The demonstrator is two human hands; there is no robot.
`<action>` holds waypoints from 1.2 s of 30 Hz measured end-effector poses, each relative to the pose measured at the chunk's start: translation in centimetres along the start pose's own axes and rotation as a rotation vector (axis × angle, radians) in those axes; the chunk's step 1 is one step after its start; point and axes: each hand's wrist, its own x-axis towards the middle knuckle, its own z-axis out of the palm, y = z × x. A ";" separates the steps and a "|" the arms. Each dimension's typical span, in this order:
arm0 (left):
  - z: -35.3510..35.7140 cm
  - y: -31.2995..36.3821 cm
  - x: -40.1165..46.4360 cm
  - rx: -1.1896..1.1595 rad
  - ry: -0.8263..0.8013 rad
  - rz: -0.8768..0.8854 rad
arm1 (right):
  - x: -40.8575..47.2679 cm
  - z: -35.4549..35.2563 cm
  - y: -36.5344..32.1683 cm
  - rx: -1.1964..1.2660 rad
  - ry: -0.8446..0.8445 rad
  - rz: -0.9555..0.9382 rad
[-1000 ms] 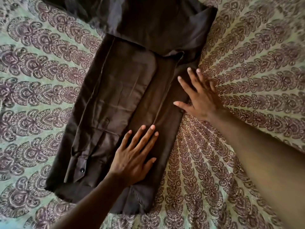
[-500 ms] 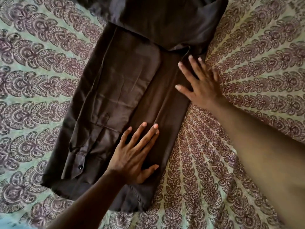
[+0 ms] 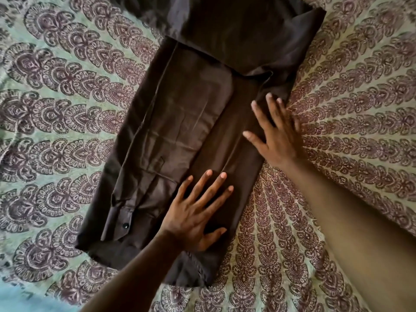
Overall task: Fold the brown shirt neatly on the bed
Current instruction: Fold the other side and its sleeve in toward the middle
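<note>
The brown shirt (image 3: pixel 180 122) lies on the bed as a long narrow strip, its sides folded inward and a buttoned cuff near the lower left. My left hand (image 3: pixel 193 212) presses flat on the shirt's near end with fingers spread. My right hand (image 3: pixel 274 134) lies flat with straight fingers on the shirt's right edge, partly over the bedspread. The shirt's far end runs wider and out of view at the top.
A green bedspread with a purple paisley print (image 3: pixel 337 109) covers the bed on all sides of the shirt. A pale blue patch (image 3: pixel 20 300) shows at the lower left corner.
My right hand has slid along the shirt's right edge, first away and then back toward me. My left hand has stayed pressed on the near end with fingers a little wider.
</note>
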 end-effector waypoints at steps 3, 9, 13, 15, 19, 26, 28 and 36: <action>-0.3 0.1 0.0 -0.014 0.003 0.006 | 3.8 -1.3 1.0 0.008 -0.028 0.130; -1.5 -0.5 0.8 -0.110 0.080 0.012 | 4.2 -3.3 -3.7 0.067 0.063 0.087; -5.6 -4.2 4.0 -0.181 0.285 -0.016 | 4.7 -4.0 -7.4 0.160 0.047 0.053; -8.2 -7.3 6.2 -0.181 0.375 -0.077 | 5.9 -4.4 -9.0 0.201 0.029 0.029; -12.3 -15.8 11.0 -0.254 0.465 -0.341 | 10.3 -5.4 -12.6 0.239 0.054 -0.025; -16.9 -29.6 18.0 -0.366 0.412 -0.816 | 17.3 -6.2 -17.6 0.335 -0.009 0.115; -17.9 -32.0 19.6 -0.406 0.351 -0.914 | 17.8 -5.7 -18.4 0.328 -0.014 0.207; -20.5 -36.4 23.7 -0.579 0.406 -1.025 | 18.4 -4.9 -18.9 0.297 0.051 0.327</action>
